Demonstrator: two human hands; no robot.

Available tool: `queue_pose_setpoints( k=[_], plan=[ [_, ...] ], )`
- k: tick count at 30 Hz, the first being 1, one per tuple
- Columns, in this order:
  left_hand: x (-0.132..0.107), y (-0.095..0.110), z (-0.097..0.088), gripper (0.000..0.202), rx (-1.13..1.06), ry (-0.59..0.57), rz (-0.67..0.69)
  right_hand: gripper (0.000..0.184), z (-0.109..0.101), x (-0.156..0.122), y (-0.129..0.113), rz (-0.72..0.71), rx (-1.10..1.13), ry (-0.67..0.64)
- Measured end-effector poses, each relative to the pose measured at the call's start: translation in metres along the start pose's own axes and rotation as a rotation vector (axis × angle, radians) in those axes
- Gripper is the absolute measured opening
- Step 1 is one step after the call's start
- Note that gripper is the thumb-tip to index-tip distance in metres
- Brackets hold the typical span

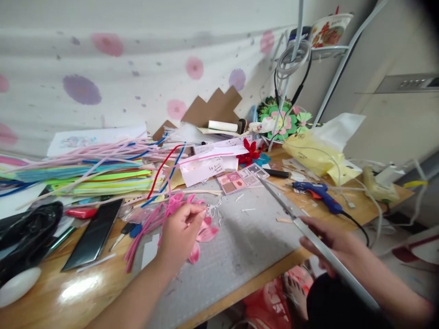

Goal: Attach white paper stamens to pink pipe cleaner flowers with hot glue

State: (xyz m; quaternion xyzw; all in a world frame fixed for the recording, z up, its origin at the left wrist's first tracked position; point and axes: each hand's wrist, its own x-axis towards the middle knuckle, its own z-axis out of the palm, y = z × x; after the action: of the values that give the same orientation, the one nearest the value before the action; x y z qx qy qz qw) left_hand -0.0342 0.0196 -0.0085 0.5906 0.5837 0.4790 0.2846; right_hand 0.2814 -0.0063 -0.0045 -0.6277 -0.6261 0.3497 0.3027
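Note:
My left hand (180, 230) is closed in a pinch over the grey cutting mat (240, 246). Whatever lies between its fingertips is too small to make out. Pink fuzzy petals (207, 233) and a bundle of pink pipe cleaners (142, 237) are beside and partly behind that hand. Small white scraps (218, 212) lie by the fingertips. On the right, my right hand (325, 242) is closed on a long, narrow silver-grey tool (310, 235), its thin tip pointing away over the mat. The tool's near end is blurred, and its kind is unclear.
Coloured pipe cleaners (103, 176) spread across the left back. A black phone-like slab (92, 235) and a key (121, 236) lie at left. Beyond the mat are a palette (236, 181) and a red flower (249, 152). The blue glue gun (318, 194) has a trailing cord.

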Motion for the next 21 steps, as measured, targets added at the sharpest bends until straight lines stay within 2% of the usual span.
queue_pose_setpoints(
  k=[2, 4, 8, 16, 21],
  plan=[
    [-0.005, 0.002, 0.0, 0.016, -0.037, -0.033, -0.014, 0.045, -0.015, 0.021, 0.011, -0.083, -0.296, 0.072],
    [-0.01, 0.003, 0.001, 0.017, -0.087, -0.077, -0.038, 0.038, -0.025, 0.037, 0.021, -0.112, -0.541, 0.078],
    [-0.014, 0.002, 0.003, 0.017, -0.205, -0.147, -0.114, 0.034, -0.026, 0.055, 0.029, -0.155, -0.806, 0.009],
    [-0.012, 0.002, 0.004, 0.016, -0.459, -0.154, -0.291, 0.042, -0.02, 0.072, 0.029, -0.135, -0.952, -0.043],
    [-0.012, 0.004, 0.004, 0.016, -0.513, -0.154, -0.322, 0.045, -0.018, 0.073, 0.03, -0.134, -0.982, -0.06]
  ],
)
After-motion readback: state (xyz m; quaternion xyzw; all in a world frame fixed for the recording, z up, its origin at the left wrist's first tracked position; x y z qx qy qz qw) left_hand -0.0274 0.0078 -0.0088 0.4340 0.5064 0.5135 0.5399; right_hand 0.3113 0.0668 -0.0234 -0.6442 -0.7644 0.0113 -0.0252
